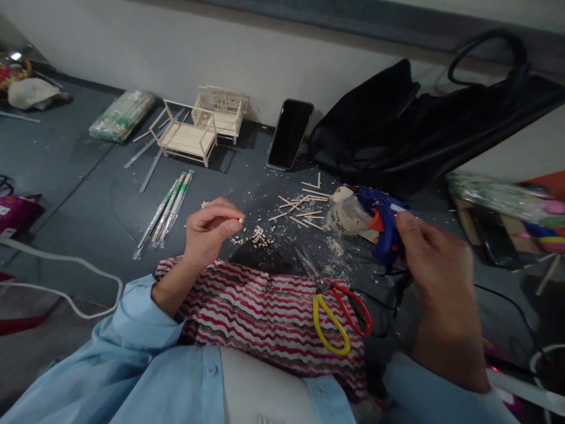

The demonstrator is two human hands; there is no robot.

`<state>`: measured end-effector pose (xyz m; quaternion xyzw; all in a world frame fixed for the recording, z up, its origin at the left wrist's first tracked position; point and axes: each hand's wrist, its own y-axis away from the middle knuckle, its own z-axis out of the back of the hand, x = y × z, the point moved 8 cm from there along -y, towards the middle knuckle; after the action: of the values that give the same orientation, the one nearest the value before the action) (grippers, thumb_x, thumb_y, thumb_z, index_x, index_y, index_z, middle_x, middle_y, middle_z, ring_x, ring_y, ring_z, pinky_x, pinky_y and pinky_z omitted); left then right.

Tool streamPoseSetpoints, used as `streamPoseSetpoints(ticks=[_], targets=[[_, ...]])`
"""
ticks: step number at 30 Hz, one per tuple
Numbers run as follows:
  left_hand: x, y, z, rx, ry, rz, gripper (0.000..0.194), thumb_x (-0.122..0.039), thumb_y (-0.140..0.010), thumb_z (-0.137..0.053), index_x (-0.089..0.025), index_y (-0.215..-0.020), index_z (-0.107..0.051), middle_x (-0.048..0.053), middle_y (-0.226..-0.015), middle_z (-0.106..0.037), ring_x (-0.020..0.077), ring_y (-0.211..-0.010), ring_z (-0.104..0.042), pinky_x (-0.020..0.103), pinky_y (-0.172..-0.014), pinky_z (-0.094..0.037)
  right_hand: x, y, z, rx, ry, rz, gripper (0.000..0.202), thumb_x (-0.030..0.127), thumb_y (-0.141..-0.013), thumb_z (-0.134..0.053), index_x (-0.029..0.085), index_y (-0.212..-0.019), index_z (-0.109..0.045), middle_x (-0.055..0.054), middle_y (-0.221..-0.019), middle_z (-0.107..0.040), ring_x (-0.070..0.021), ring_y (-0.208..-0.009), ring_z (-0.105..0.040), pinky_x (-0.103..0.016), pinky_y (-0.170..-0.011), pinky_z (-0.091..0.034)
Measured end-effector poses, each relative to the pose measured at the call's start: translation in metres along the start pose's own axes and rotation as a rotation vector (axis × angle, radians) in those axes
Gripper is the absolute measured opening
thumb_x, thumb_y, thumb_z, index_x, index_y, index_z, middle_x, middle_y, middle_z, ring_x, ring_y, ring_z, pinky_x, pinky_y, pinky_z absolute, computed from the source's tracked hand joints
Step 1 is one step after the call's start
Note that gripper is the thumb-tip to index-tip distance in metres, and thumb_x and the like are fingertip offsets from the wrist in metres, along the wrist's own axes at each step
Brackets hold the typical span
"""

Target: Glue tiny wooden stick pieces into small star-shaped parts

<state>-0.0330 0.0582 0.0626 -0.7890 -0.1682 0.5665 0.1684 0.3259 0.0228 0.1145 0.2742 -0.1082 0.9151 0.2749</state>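
My left hand (209, 227) is closed in a pinch, with a small cut piece of wooden stick (241, 220) at its fingertips. Just below it, a pile of tiny wooden pieces (260, 237) lies on the dark table. My right hand (436, 265), slightly blurred, closes on the rear of a blue glue gun (387, 227) with an orange trigger; some of its fingers are hidden. The gun's front end meets a crumpled whitish lump (348, 211). Scissors (324, 287) with one red and one yellow handle lie partly on a striped cloth (260, 312).
Thin sticks (304, 209) are scattered mid-table. Behind stand two miniature wooden furniture frames (188, 141), a leaning phone (290, 134) and a black bag (375, 129). Wrapped sticks (165, 209) and a larger packet (122, 115) lie left. A dark cable (392, 312) runs near the scissors.
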Motion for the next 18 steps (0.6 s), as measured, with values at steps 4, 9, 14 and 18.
streamPoseSetpoints(ticks=[4,9,14,18], targets=[[-0.011,0.0,0.001,-0.001,-0.003,-0.049,0.009,-0.033,-0.072,-0.083,-0.027,-0.078,-0.079,0.001,-0.067,-0.065,0.0141,-0.066,-0.058,0.03,-0.065,-0.046,-0.009,0.002,-0.007,0.055,-0.069,-0.075,0.036,0.044,-0.089,-0.061,0.018,-0.064,-0.061,0.001,-0.049,-0.057,-0.0125,-0.041,-0.053,-0.025,-0.044,-0.037],[-0.013,0.001,-0.002,0.029,0.004,-0.035,0.01,-0.035,-0.072,-0.082,-0.028,-0.078,-0.079,0.001,-0.066,-0.064,0.0145,-0.065,-0.057,0.031,-0.064,-0.047,-0.025,0.008,-0.018,0.043,-0.239,-0.048,0.043,0.056,-0.083,-0.063,0.017,-0.065,-0.061,-0.003,-0.057,-0.063,-0.0133,-0.046,-0.059,-0.023,-0.043,-0.045],[-0.006,0.005,-0.006,0.059,0.011,0.011,0.009,-0.033,-0.072,-0.083,-0.028,-0.078,-0.08,0.001,-0.067,-0.064,0.0143,-0.066,-0.059,0.031,-0.065,-0.048,-0.04,0.019,-0.033,0.083,-0.296,-0.075,0.04,0.056,-0.08,-0.066,0.018,-0.07,-0.063,-0.001,-0.055,-0.062,-0.0125,-0.045,-0.056,-0.024,-0.044,-0.043],[-0.002,0.007,-0.009,0.097,0.014,0.018,0.008,-0.03,-0.074,-0.082,-0.028,-0.082,-0.08,0.002,-0.069,-0.066,0.0146,-0.067,-0.06,0.031,-0.064,-0.049,-0.046,0.024,-0.042,0.047,-0.327,-0.091,0.042,0.056,-0.079,-0.067,0.018,-0.064,-0.062,-0.001,-0.054,-0.06,-0.0128,-0.046,-0.053,-0.026,-0.045,-0.04]])
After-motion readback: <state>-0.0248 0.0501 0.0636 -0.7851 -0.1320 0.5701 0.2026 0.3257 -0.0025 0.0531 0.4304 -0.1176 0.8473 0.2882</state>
